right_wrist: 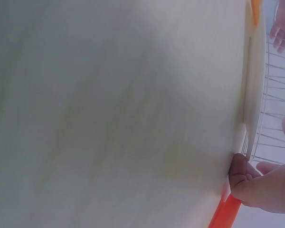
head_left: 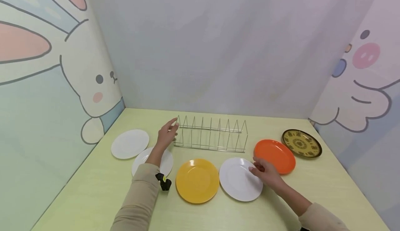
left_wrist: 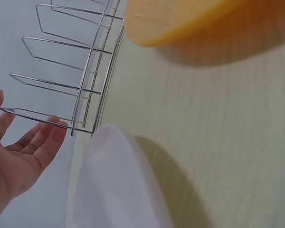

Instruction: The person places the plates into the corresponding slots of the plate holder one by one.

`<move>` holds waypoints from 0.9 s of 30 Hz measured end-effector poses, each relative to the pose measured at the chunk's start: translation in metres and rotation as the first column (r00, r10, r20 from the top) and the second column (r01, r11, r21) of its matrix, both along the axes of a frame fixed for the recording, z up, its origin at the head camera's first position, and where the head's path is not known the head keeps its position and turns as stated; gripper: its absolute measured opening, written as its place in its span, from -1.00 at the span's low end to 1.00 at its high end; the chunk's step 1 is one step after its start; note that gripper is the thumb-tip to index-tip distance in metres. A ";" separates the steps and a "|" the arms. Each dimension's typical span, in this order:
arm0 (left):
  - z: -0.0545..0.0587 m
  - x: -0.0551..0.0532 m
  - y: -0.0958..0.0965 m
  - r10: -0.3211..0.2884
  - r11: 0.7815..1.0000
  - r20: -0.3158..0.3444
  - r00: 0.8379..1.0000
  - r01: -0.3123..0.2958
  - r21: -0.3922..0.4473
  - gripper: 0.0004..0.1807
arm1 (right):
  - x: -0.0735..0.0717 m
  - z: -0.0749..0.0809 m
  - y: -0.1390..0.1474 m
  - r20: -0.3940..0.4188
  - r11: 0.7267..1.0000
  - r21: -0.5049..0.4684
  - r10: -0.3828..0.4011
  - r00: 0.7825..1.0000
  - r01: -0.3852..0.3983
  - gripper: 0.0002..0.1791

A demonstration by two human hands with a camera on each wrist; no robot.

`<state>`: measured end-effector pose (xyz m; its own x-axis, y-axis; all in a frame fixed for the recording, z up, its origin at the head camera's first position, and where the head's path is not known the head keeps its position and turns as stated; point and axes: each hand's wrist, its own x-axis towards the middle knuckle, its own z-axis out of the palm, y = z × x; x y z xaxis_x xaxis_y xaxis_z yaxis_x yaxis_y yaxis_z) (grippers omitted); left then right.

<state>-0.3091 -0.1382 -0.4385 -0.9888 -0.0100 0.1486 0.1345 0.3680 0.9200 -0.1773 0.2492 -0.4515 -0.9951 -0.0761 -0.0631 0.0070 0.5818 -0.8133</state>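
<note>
My left hand (head_left: 167, 132) is at the left end of the wire plate rack (head_left: 210, 149). In the left wrist view its loosely extended fingers (left_wrist: 50, 142) touch the rack's end wire. Over at the right rim of a white plate (head_left: 238, 182), my right hand (head_left: 268, 174) has its thumb raised apart from the plate. Bent fingers (right_wrist: 238, 175) meet the rim's edge in the right wrist view. The plate lies flat beside a yellow plate (head_left: 197, 181). Another white plate (head_left: 165, 161) lies partly hidden beneath my left forearm.
At the far left lies a further white plate (head_left: 130, 144). An orange plate (head_left: 276, 156) lies just right of my right hand, with a dark-rimmed patterned plate (head_left: 301, 143) behind it. A grey wall (head_left: 206, 50) rises along the table's back edge.
</note>
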 end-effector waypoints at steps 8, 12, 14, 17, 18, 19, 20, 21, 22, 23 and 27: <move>-0.002 -0.008 -0.006 -0.059 0.997 0.048 0.997 0.057 0.046 -0.50 | 0.004 0.001 -0.004 -0.015 0.997 0.076 -0.002 1.000 0.003 -0.37; -0.003 -0.008 -0.005 -0.086 0.993 0.066 0.994 0.080 0.084 -0.44 | 0.005 -0.001 -0.003 -0.030 0.997 0.080 0.002 1.000 0.000 -0.36; -0.004 -0.008 -0.004 -0.090 0.992 0.063 0.994 0.084 0.095 -0.43 | 0.008 -0.002 -0.003 -0.066 0.996 0.084 0.010 0.998 -0.004 -0.37; -0.004 -0.007 -0.003 -0.078 0.992 0.060 0.995 0.071 0.105 -0.45 | 0.013 -0.003 -0.005 -0.142 0.994 0.108 0.042 0.989 -0.027 -0.41; -0.005 -0.006 -0.002 -0.075 0.992 0.062 0.995 0.068 0.105 -0.47 | 0.015 -0.003 -0.005 -0.166 0.992 0.121 0.054 0.985 -0.034 -0.42; -0.005 -0.006 -0.002 -0.070 0.992 0.065 0.995 0.063 0.106 -0.48 | 0.016 -0.004 -0.006 -0.183 0.990 0.133 0.067 0.981 -0.042 -0.43; -0.005 -0.005 -0.002 -0.066 0.992 0.068 0.995 0.058 0.112 -0.50 | 0.017 -0.003 -0.007 -0.189 0.990 0.134 0.074 0.979 -0.049 -0.43; -0.005 -0.004 -0.002 -0.063 0.991 0.072 0.995 0.054 0.121 -0.51 | 0.017 -0.003 -0.007 -0.188 0.990 0.134 0.077 0.979 -0.052 -0.42; -0.005 -0.004 -0.002 -0.063 0.990 0.072 0.995 0.053 0.127 -0.52 | 0.017 -0.003 -0.007 -0.181 0.990 0.132 0.075 0.981 -0.052 -0.42; -0.005 -0.004 -0.002 -0.065 0.989 0.074 0.995 0.055 0.135 -0.52 | 0.016 -0.002 -0.007 -0.166 0.991 0.129 0.067 0.984 -0.045 -0.42; -0.005 -0.003 -0.002 -0.077 0.985 0.083 0.994 0.062 0.164 -0.51 | 0.013 -0.001 -0.006 -0.098 0.990 0.141 0.033 0.995 -0.019 -0.42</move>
